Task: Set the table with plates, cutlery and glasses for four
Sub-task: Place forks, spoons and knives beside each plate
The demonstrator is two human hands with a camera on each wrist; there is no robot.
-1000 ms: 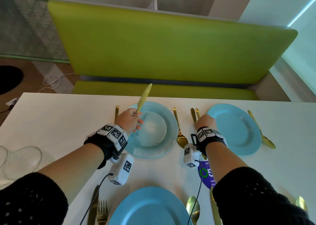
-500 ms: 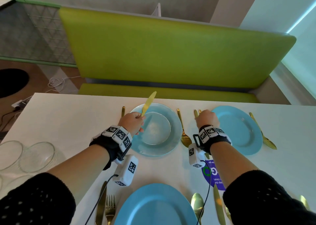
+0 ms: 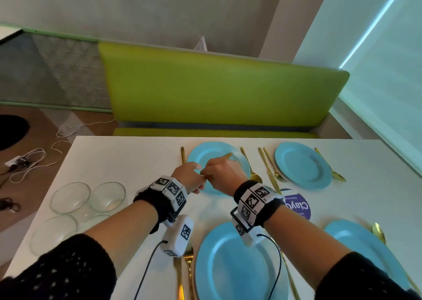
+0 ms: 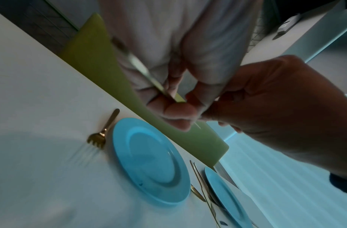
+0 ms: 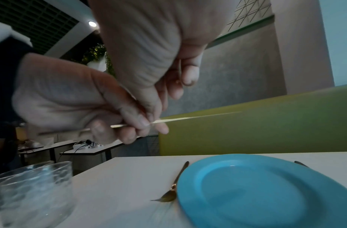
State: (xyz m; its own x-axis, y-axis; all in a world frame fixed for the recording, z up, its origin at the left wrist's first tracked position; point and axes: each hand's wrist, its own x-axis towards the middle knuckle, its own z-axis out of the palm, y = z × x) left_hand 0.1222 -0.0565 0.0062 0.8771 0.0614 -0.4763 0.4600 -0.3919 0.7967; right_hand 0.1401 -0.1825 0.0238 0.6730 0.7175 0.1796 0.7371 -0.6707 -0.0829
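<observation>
Both hands meet above the far-left blue plate (image 3: 212, 153). My left hand (image 3: 190, 177) grips the handle of a gold knife (image 3: 225, 156), whose blade points away over the plate. My right hand (image 3: 222, 174) pinches the same knife just ahead of the left fingers. In the right wrist view the knife (image 5: 188, 118) lies nearly level above the plate (image 5: 266, 192). A gold fork (image 3: 182, 154) lies left of that plate and a gold spoon (image 3: 249, 165) right of it. The left wrist view shows the knife (image 4: 141, 69) in my curled fingers.
A second far plate (image 3: 301, 165) has a knife and fork (image 3: 267, 167) on its left and a spoon on its right. Two near plates (image 3: 228, 265) (image 3: 356, 242) have cutlery beside them. Clear glasses (image 3: 69, 197) (image 3: 108, 196) stand at the table's left. A green bench runs behind the table.
My right hand left the cutlery beside the far-right plate and moved left to join the left hand on the knife. The knife dropped from steeply raised to nearly level.
</observation>
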